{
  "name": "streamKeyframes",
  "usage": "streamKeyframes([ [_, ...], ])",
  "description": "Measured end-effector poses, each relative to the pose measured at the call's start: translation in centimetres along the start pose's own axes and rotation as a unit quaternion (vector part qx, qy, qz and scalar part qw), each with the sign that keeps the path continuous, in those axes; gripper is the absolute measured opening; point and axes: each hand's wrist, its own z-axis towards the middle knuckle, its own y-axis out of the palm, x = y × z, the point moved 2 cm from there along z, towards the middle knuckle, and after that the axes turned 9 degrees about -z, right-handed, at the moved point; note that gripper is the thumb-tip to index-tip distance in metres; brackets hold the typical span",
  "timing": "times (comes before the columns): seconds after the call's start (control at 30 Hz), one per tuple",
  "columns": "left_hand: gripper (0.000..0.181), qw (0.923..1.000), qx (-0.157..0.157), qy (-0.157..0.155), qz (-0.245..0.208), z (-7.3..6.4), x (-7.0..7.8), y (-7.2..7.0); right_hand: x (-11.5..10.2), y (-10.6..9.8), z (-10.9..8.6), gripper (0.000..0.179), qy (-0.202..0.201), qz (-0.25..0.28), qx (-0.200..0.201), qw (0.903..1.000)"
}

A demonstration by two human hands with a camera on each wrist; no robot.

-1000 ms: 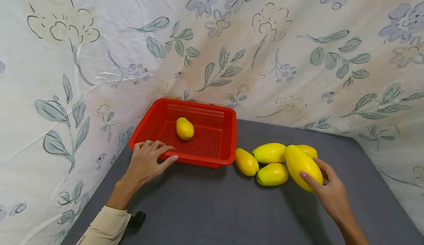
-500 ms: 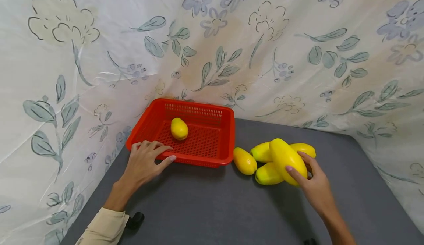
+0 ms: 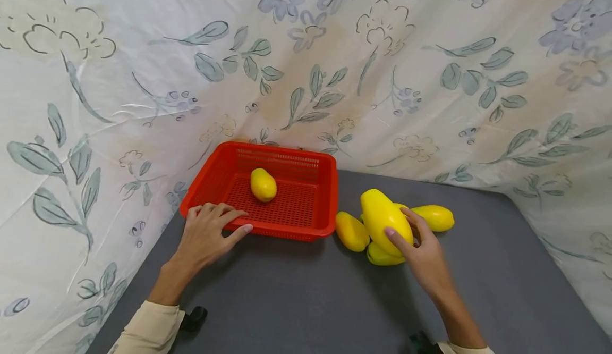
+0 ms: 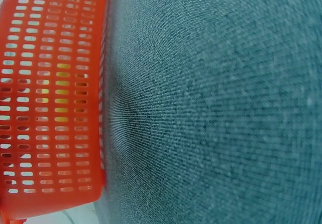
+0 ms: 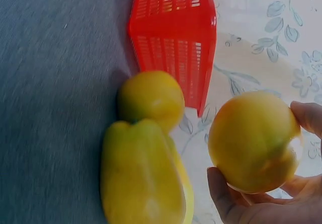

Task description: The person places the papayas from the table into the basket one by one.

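Bright, diffuse light leaves a soft shadow on the desk (image 3: 306,301) beside the right grip (image 3: 423,258); glare whitens its yellow fruit (image 5: 251,138); left wrist view bluish, softly blurred.

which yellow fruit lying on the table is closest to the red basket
The leftmost yellow fruit on the table: it lies right by the red basket's near right corner; the others there lie farther right.
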Motion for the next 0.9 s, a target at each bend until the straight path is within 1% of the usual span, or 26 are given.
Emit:
streamKeyframes([
  [0.4,0.045,1.0000,0.003,0.003,0.003,0.1,-0.2,0.0,-2.2,2.1,0.8,0.070,0.000,0.049,-0.013,0.9987],
  [0.67,0.047,1.0000,-0.002,-0.006,0.007,0.1,0.2,0.3,-3.3,3.3,1.5,0.070,-0.010,0.059,-0.027,0.9978],
  [0.9,0.047,0.9999,0.003,-0.008,0.010,0.2,0.5,0.4,-4.1,4.1,2.0,0.068,-0.017,0.087,-0.045,0.9951],
])
